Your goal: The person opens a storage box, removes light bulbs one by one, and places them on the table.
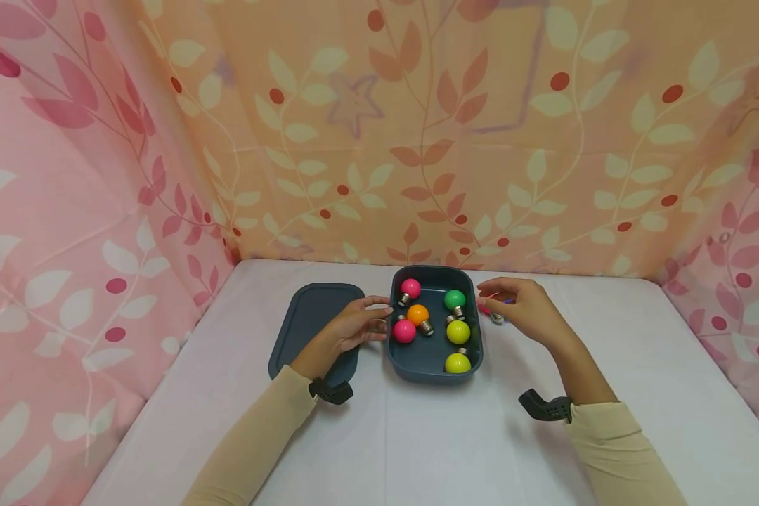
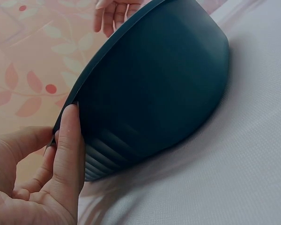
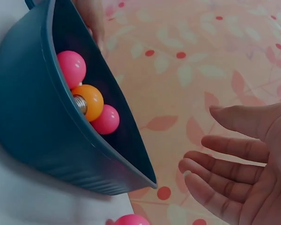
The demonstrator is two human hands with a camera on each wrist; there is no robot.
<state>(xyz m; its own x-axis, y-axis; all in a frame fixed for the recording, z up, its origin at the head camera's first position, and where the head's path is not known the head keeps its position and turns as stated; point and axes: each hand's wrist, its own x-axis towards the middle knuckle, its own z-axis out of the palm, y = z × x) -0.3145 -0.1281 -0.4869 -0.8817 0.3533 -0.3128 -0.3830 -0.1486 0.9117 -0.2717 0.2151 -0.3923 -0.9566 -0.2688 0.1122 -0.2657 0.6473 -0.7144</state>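
Note:
A dark blue plastic box (image 1: 435, 376) holds several small round light bulbs with metal screw bases. A pink bulb (image 1: 410, 287), an orange bulb (image 1: 417, 314) and another pink bulb (image 1: 404, 331) lie at its left. On its right are a green bulb (image 1: 455, 300), a yellow bulb (image 1: 458, 332) and a second yellow bulb (image 1: 458, 363). My left hand (image 1: 356, 325) pinches the box's left rim, fingertips at its edge in the left wrist view. Just past the right rim hovers my right hand (image 3: 243, 164), fingers loosely spread with nothing between them.
The box's dark blue lid (image 1: 313, 309) lies flat on the white-covered table (image 1: 430, 450), left of the box and partly under my left arm. Partly hidden behind my right hand are small pink and blue items with a metal base (image 1: 496, 318). Patterned curtains (image 1: 417, 140) enclose the back and sides.

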